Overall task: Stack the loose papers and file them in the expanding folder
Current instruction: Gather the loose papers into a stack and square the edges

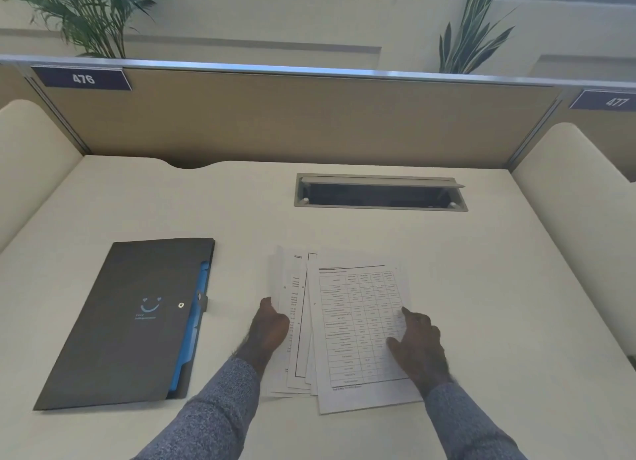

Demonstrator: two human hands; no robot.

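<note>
Several loose printed papers (358,308) lie fanned out on the desk's middle, a sheet with a table on top. My left hand (270,327) presses against the left edge of the fan, fingers curled at the paper edges. My right hand (418,342) rests flat on the right side of the top sheet, fingers spread. A dark grey expanding folder (127,325) with a smiley logo, a snap button and blue inner dividers showing along its right edge lies closed to the left, apart from the papers.
The cream desk (499,287) has a recessed cable tray (380,192) with its lid up behind the papers. A tan partition (309,115) closes the back, curved side panels stand left and right, and plants rise beyond it.
</note>
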